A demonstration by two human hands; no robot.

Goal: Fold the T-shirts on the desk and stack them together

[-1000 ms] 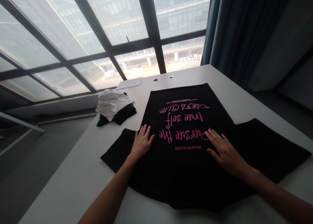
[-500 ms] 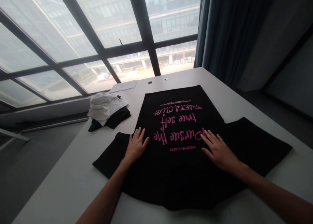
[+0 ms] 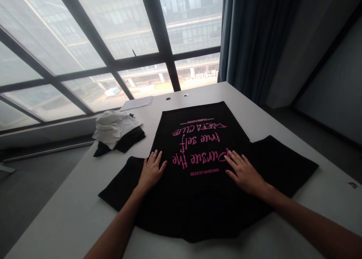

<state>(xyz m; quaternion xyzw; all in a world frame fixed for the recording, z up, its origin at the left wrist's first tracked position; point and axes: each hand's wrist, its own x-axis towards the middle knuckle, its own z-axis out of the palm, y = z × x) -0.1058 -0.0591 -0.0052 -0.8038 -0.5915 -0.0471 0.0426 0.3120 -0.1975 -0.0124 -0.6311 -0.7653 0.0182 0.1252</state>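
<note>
Spread flat before me is a black T-shirt (image 3: 195, 198) with pink lettering that reads upside down from my side. Its collar end lies nearest me, and its hem points toward the window. My left hand (image 3: 152, 170) rests palm down on the shirt's left side, close to where the sleeve joins, fingers outstretched. On the other side, my right hand (image 3: 244, 172) lies flat too, fingertips touching the right end of the large pink words. Neither hand grips the cloth. Both sleeves stretch out sideways.
The white table (image 3: 65, 217) bears a crumpled heap of white and black clothes (image 3: 113, 128) at the left. Behind it are papers (image 3: 137, 103) and two round cable holes. A small dark object (image 3: 352, 184) is at the right. Windows and a blue curtain (image 3: 251, 43) stand beyond.
The view has shifted slightly to the right, so everything appears a little further left. Both hands remain flat in nearly the same places on the shirt.
</note>
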